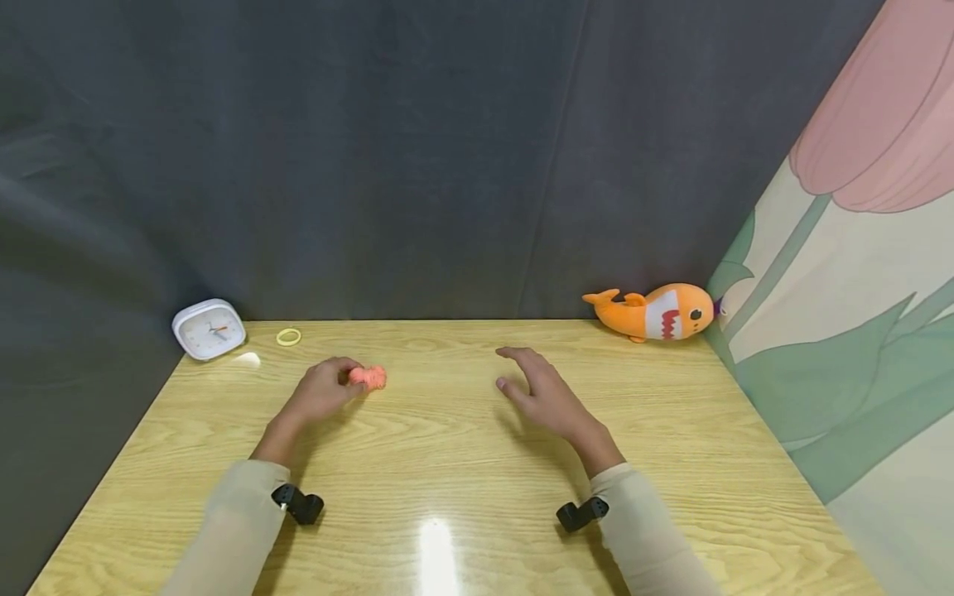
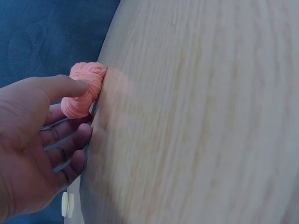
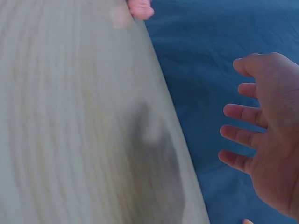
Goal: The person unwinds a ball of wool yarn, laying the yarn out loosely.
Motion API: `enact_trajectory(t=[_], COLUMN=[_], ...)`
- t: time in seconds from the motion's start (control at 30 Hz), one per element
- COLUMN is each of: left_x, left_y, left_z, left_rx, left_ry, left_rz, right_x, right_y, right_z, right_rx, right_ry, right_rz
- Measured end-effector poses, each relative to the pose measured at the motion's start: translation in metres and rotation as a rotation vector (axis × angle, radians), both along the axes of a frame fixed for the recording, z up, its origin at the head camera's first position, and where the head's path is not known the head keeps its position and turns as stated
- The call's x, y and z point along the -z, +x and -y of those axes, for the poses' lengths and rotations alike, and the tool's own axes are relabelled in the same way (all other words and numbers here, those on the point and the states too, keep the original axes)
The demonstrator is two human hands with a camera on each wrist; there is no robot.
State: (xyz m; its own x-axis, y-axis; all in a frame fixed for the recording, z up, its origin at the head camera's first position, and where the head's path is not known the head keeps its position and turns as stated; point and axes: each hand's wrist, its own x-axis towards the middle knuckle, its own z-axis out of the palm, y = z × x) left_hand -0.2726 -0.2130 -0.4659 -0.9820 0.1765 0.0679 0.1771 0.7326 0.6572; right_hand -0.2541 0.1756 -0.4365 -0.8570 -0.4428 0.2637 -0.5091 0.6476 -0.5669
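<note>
A small coral-pink bundle of yarn [image 1: 370, 378], drawn in at its middle, is at the left part of the wooden table. My left hand [image 1: 325, 389] pinches it between thumb and fingers. In the left wrist view the thumb lies across the middle of the yarn [image 2: 88, 86], and the other fingers of the left hand [image 2: 42, 135] curl loosely below it. My right hand [image 1: 547, 396] hovers over the table to the right, holding nothing. Its thumb and fingers [image 3: 243, 135] are spread apart in the right wrist view.
A white alarm clock [image 1: 209, 329] stands at the back left corner, with a yellow ring [image 1: 288, 337] lying beside it. At the back right lies an orange plush shark [image 1: 656, 313]. A dark curtain [image 1: 387, 157] hangs behind the table [image 1: 447, 447]; a flower-patterned wall [image 1: 857, 290] borders the right.
</note>
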Motion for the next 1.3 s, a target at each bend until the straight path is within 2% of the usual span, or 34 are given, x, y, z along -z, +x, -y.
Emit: enact_trajectory(t=[0.17,0.27,0.37,0.57,0.7,0.87,1.03,1.3], left_x=[0.001,-0.002,-0.010,-0.032,-0.040,-0.045,-0.051,-0.050], left_y=[0.004,0.010,0.022,0.046,0.059,0.069,0.077,0.086], left_z=[0.000,-0.004,-0.012,-0.038,-0.052,-0.064,-0.072,-0.080], left_rx=[-0.023,-0.035,-0.028,0.026,0.061,0.075,0.059,0.063], left_ry=[0.038,0.069,0.098,0.154,0.167,0.163,0.183,0.204], left_rz=[-0.014,-0.032,-0.052,-0.116,-0.141,-0.146,-0.131,-0.210], right_x=[0.006,0.005,0.002,-0.007,-0.012,-0.017,-0.022,-0.022], right_y=[0.002,0.004,0.006,0.011,0.015,0.020,0.023,0.027], right_z=[0.015,0.022,0.027,0.035,0.043,0.052,0.062,0.074], right_rx=[-0.047,-0.069,-0.081,-0.140,-0.182,-0.199,-0.210,-0.220], right_ry=[-0.013,-0.043,-0.080,-0.191,-0.255,-0.312,-0.366,-0.436], right_rz=[0.031,0.057,0.065,0.059,0.074,0.096,0.136,0.201])
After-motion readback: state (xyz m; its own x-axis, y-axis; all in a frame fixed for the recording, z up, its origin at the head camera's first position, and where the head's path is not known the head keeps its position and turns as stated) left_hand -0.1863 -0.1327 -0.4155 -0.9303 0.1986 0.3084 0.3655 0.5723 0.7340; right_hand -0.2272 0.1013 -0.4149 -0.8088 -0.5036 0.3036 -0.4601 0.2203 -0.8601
